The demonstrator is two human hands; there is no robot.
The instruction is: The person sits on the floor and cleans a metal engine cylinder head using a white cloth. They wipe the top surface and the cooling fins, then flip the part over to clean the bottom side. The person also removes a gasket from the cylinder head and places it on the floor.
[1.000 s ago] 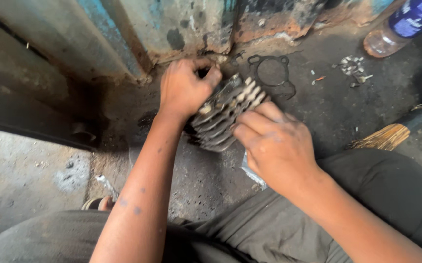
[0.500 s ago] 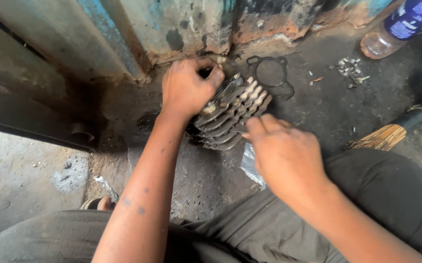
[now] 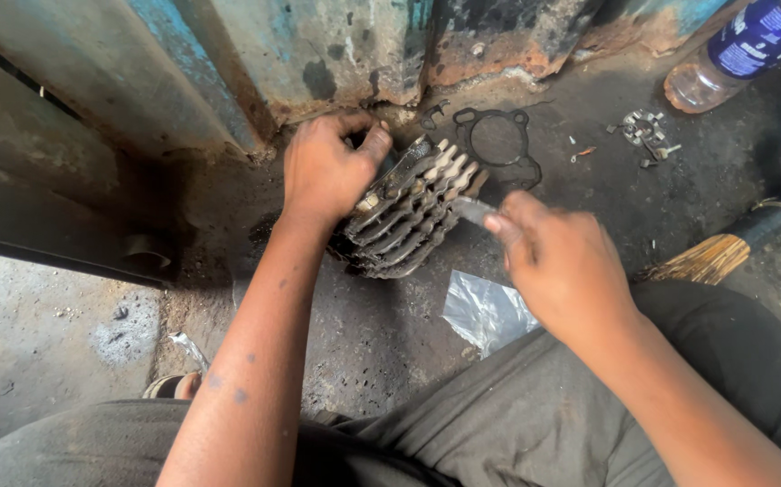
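Note:
A dirty finned metal engine cylinder [image 3: 413,212] lies on the greasy ground against a rusty blue metal wall. My left hand [image 3: 325,171] grips its upper left end and holds it steady. My right hand [image 3: 557,266] pinches a small flat metal blade [image 3: 471,211], whose tip rests against the fins on the cylinder's right side.
A black gasket [image 3: 499,144] lies flat just behind the cylinder. A clear plastic wrapper [image 3: 485,311] lies by my knee. A plastic bottle [image 3: 733,54] lies at the upper right, small metal parts [image 3: 640,131] near it, a broom [image 3: 724,252] at the right.
My right hand has drawn back to the right off the cylinder, so the fins and the blade tip now show. My left hand has kept its grip.

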